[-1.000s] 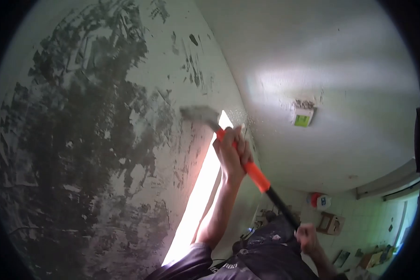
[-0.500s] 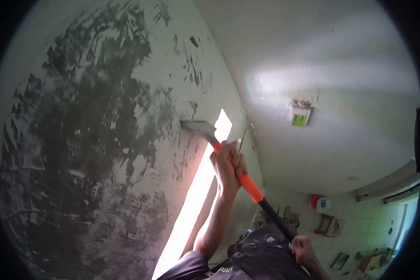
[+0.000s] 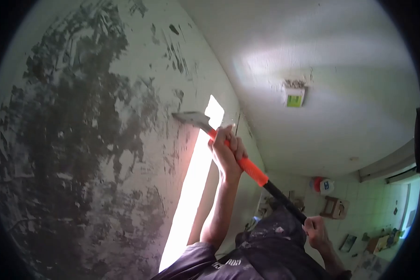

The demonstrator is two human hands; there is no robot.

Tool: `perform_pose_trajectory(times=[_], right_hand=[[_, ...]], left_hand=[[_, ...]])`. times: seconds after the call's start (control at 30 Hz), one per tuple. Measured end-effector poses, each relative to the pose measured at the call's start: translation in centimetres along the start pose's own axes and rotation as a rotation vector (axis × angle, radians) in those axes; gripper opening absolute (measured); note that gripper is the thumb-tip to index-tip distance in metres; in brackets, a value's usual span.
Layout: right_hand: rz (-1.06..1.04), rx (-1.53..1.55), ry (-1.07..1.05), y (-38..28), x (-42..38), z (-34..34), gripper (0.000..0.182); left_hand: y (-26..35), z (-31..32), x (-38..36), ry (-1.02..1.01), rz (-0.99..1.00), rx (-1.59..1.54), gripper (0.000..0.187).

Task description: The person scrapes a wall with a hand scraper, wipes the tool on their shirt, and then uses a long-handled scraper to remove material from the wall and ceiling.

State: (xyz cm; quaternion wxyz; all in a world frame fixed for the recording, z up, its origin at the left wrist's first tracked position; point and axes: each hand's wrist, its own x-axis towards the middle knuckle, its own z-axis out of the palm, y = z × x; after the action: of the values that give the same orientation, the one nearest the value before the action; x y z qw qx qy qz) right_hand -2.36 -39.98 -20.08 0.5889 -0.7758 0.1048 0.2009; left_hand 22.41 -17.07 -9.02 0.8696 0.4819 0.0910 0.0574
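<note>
A long-handled scraper runs diagonally across the middle, with a flat metal blade point(image 3: 191, 118), an orange grip point(image 3: 253, 171) and a black shaft point(image 3: 284, 199). My left hand point(image 3: 227, 151) is wrapped around the orange grip, just below the blade. At the lower end of the shaft, my right hand point(image 3: 315, 231) is closed in a fist around it. The blade lies at or very close to the wall point(image 3: 149, 112); contact cannot be made out. Dark, rough patches point(image 3: 79, 140) cover much of the wall, with pale coating left between them.
A bright strip of light point(image 3: 186, 200) falls beside my left forearm. The pale ceiling point(image 3: 331, 42) carries a small white fixture with a green panel point(image 3: 294, 100). Far below at right are a wooden stool point(image 3: 334, 207), a red-and-white container point(image 3: 324, 185) and several scattered items.
The view has shifted, so wall and ceiling sit further up and left. Against the wall marks, the blade is slightly further right. Both hands keep their hold on the scraper.
</note>
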Motion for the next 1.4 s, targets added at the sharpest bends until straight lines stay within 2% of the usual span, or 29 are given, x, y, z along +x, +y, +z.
perform_pose_trajectory(times=[0.07,0.13,0.27,0.33,0.37,0.4,0.47,0.5,0.6,0.63,0.73,0.8,0.87,0.9,0.93,0.97,1.0,1.07,1.1,1.23,1.33,1.4], right_hand=[[-0.111,0.031,0.026,-0.4,-0.5,1.3,0.037],[-0.128,0.039,0.001,0.2,-1.2,2.4,0.038],[-0.061,-0.015,-0.056,0.8,-1.0,3.5,0.041],[-0.072,0.066,-0.050,0.8,0.1,4.4,0.042],[-0.093,0.111,-0.025,-2.4,0.5,5.0,0.042],[-0.079,0.113,-0.034,-2.6,0.6,5.0,0.042],[-0.046,0.129,-0.026,-3.0,1.7,4.4,0.040],[-0.106,0.089,-0.045,-1.1,0.8,3.8,0.042],[-0.081,0.016,-0.087,0.8,-0.8,3.7,0.047],[-0.146,-0.031,-0.037,1.1,0.3,4.2,0.052],[-0.057,0.119,-0.028,-0.3,2.0,2.8,0.048],[-0.063,0.132,-0.020,0.2,0.2,3.2,0.047],[-0.121,-0.005,-0.069,0.2,-0.9,2.8,0.047],[-0.156,0.005,-0.034,0.5,-0.1,3.5,0.048],[-0.146,0.008,-0.039,-1.3,0.8,3.9,0.048],[-0.042,0.103,-0.028,-4.5,2.1,4.2,0.048],[0.050,0.188,-0.011,-6.3,2.8,4.0,0.048],[-0.016,0.155,0.006,-2.0,1.8,2.5,0.050],[-0.029,0.096,-0.013,-0.5,0.3,2.0,0.047],[-0.022,0.026,-0.009,0.2,-0.3,1.4,0.045],[0.045,0.045,-0.026,0.4,-0.7,0.5,0.039],[-0.073,0.015,-0.068,0.6,-1.7,2.1,0.035]], left_hand=[[0.4,-0.5,-0.5,0.034,-0.037,-0.002,0.025],[0.9,-1.7,-1.6,0.003,-0.044,0.023,0.026],[1.3,-2.4,-2.3,0.017,-0.079,0.019,0.026],[1.1,-1.6,0.2,-0.037,-0.002,0.018,0.026],[1.8,-0.2,2.3,-0.074,0.033,0.034,0.026],[2.2,0.7,3.6,-0.110,0.070,0.048,0.026],[1.5,-0.3,2.1,-0.074,0.050,0.021,0.025],[1.1,-0.9,1.3,-0.063,0.029,0.008,0.025],[1.3,-2.3,-1.4,-0.031,-0.106,0.050,0.024],[1.3,-1.7,-0.2,-0.049,-0.079,0.047,0.025],[1.0,-0.6,0.6,-0.009,-0.067,0.051,0.025],[1.0,-1.2,-0.4,0.005,-0.044,0.029,0.025],[1.5,-2.1,-1.7,-0.023,-0.065,0.100,0.027],[1.0,-1.8,-0.1,-0.062,-0.022,0.102,0.027],[0.6,-1.3,2.3,-0.091,0.015,0.104,0.027],[1.4,0.1,3.9,-0.195,0.036,0.149,0.027],[1.0,-0.4,2.9,-0.176,0.036,0.140,0.027],[0.3,-0.2,2.1,-0.041,-0.015,0.084,0.026],[-0.4,-1.3,0.9,0.037,-0.111,0.035,0.023],[-0.5,-1.5,-0.1,0.018,-0.145,0.041,0.018],[-1.1,-1.6,-0.8,0.051,-0.083,-0.011,0.019],[-0.1,-1.4,-1.6,0.097,-0.097,0.026,0.020]])
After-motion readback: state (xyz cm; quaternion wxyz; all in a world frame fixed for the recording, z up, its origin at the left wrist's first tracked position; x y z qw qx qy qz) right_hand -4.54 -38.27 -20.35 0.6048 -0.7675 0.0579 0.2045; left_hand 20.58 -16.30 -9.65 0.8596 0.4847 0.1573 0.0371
